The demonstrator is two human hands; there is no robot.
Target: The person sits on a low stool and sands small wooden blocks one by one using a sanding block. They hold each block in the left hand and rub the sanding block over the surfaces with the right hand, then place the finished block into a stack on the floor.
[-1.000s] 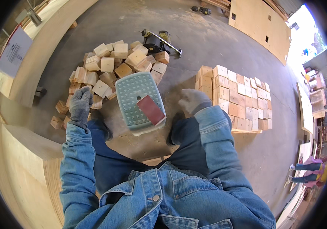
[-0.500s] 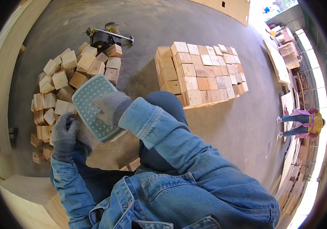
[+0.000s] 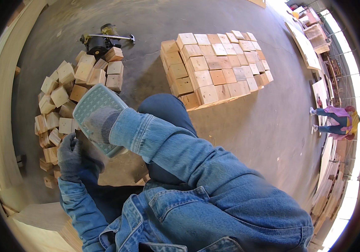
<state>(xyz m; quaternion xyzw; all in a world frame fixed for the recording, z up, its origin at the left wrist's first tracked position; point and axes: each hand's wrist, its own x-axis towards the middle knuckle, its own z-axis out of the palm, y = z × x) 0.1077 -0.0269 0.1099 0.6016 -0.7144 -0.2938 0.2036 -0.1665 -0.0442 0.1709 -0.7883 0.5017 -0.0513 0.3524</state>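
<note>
A pale blue-green plastic stool point(image 3: 100, 97) with a raised pattern on its top stands tilted in view before my knees. My right hand point(image 3: 99, 124), in a grey glove, is over the stool's top; motion smears its fingers, and I cannot tell whether it grips anything. To the left of the stool, my left hand point(image 3: 69, 154), also gloved in grey, is raised with its fingers curled together. Whatever may be between those fingertips is too small to name. Just beyond it lies a loose heap of wooden blocks point(image 3: 59, 96), partly hidden by the stool.
A neat stack of wooden blocks point(image 3: 213, 67) stands on the concrete floor ahead. Behind the heap is a black-and-yellow tool point(image 3: 100, 44) with a hammer point(image 3: 119, 38) across it. Plywood sheets point(image 3: 1, 105) line the left. Another person point(image 3: 337, 122) stands far right.
My right hand has moved left across the stool's top, its forearm reaching farther. My left hand stays beside the stool with fingers curled. The whole view has shifted slightly.
</note>
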